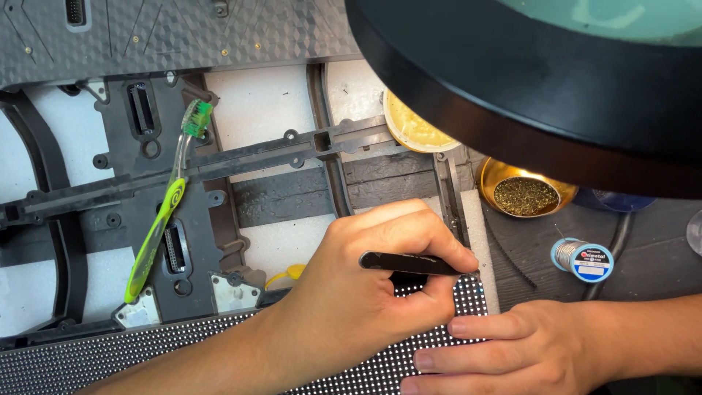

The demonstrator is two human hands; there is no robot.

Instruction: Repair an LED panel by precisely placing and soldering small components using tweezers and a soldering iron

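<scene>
Left hand [358,292] is pinched shut around a pair of black tweezers [409,263], thumb underneath and index finger curled over the top, and the tips poke out to the right of the knuckles, ending right at the upper right corner of the LED panel [146,355]. Whether the tips themselves have hold of anything is too small to tell. That panel lies directly beneath the grip and runs away to the left of it: a dark, flat board covered in a fine, regular grid of tiny pale dots, its top edge slanting upward toward the tweezers. Just below and to the right of the grip, the right hand [526,351] lies flat, fingers stretched out and pressing on the panel's right end, holding nothing. Above and left of the grip there's a grey plastic frame [241,157] with white foam showing through its openings, and a green toothbrush [164,212] rests on it, bristles up at the far end. Up and to the right of the tweezers sit a brass wool tip cleaner [525,194] and a round tin of yellow paste [413,128], both partly under a big black magnifier lamp [526,80]. Right of the grip, 1 spool of solder wire [581,257] stands on the dark mat.
</scene>
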